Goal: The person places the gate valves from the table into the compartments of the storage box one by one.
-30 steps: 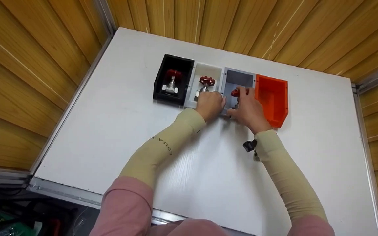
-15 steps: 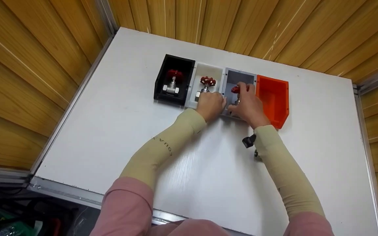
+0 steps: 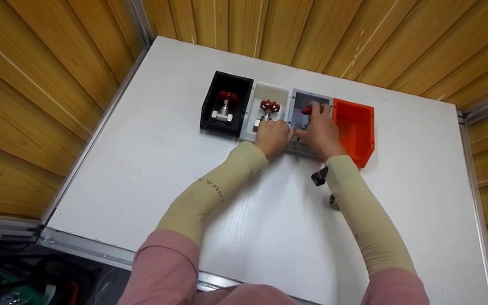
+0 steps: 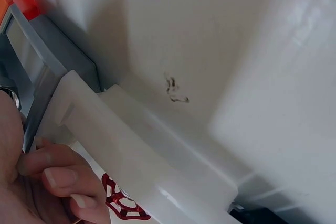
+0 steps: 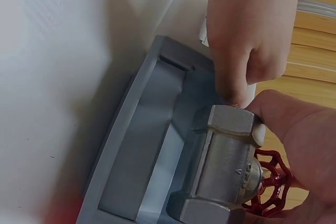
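My right hand [image 3: 321,131] grips a metal gate valve [image 5: 223,153] with a red handwheel [image 5: 273,182], held at the grey bin [image 3: 311,98]. In the right wrist view the valve's hexagonal ends and body are over the bin's inside; whether it touches the floor I cannot tell. My left hand [image 3: 273,136] has curled fingers [image 4: 63,179] at the front of the white bin [image 4: 142,140], pinching the adjoining walls of the white and grey bins. Behind that hand, a second valve [image 3: 268,109] with a red handwheel stands inside the white bin.
Left of these is a black bin [image 3: 208,95] with another red-wheeled valve [image 3: 223,113] in it. An orange bin [image 3: 367,135] adjoins the grey one on the right. A small metal part [image 3: 332,200] lies on the white table [image 3: 142,169], partly hidden by the right forearm.
My right hand has moved slightly farther away from me, carrying the valve deeper over the grey bin. The left hand keeps its place on the bin walls.
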`<state>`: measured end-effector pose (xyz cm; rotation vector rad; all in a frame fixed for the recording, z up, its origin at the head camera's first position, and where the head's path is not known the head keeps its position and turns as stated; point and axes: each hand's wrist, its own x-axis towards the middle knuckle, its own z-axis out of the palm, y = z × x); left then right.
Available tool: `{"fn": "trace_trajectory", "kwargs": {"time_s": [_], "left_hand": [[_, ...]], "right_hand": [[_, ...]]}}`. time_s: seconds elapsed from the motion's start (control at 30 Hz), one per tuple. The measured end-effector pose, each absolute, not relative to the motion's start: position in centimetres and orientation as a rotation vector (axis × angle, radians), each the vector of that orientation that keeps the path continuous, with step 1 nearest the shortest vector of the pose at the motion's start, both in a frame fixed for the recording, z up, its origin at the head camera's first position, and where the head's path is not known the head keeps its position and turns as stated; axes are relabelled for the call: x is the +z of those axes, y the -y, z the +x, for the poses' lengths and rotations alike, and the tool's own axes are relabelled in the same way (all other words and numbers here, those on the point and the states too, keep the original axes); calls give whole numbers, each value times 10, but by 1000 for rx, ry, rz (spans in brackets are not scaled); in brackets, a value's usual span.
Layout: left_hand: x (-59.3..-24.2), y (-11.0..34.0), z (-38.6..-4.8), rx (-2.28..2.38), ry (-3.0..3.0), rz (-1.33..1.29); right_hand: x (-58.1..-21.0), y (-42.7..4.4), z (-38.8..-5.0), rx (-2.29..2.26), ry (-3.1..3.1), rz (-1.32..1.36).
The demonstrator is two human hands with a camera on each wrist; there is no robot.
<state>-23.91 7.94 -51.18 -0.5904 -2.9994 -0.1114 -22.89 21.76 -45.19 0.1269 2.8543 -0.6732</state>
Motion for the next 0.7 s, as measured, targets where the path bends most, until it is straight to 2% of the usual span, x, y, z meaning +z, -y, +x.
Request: {"fn": "trace_trajectory", "kwargs": {"time_s": [0.7], "left_hand": [[-508,-79,-237,-64,3027,-589]], "right_hand": [[-466,-221,-250,-652,-2803,138]]}}
